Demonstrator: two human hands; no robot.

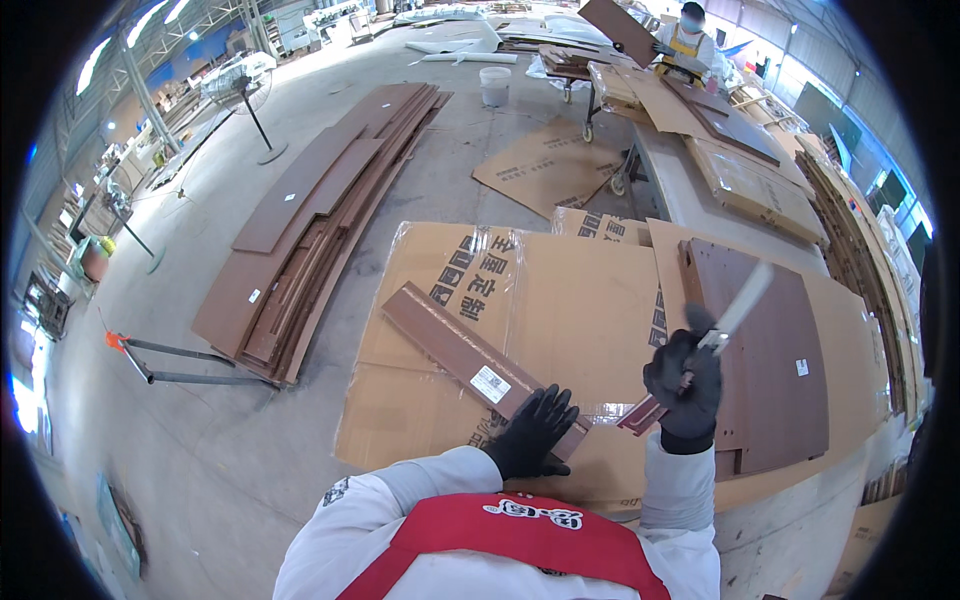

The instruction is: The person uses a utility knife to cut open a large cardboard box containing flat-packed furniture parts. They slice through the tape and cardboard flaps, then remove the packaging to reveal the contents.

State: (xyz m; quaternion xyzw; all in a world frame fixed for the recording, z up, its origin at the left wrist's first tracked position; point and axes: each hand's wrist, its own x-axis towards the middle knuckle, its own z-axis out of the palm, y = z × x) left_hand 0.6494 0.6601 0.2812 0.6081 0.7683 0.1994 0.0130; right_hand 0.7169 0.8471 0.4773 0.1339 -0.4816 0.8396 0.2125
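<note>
A narrow brown board (450,335), with a printed white label near its middle, lies diagonally on a cardboard sheet (585,300). My left hand (534,431), in a black glove, holds the board's near end, fingers spread across the top and thumb at the edge. Raised to the right of it is my right hand (682,379), also gloved in black. It grips a tool with a pale, straight blade (745,300), blurred by motion; its exact kind cannot be told. A short red-brown piece (641,415) sticks out below this hand; whether it belongs to the tool is unclear.
A wide brown panel (772,360) lies on cardboard at right. Long brown boards (315,225) are stacked at left, beside metal legs (187,367). Wrapped packages (757,187) rest on a table beyond. A co-worker (686,45) holds a panel (619,30) at the back.
</note>
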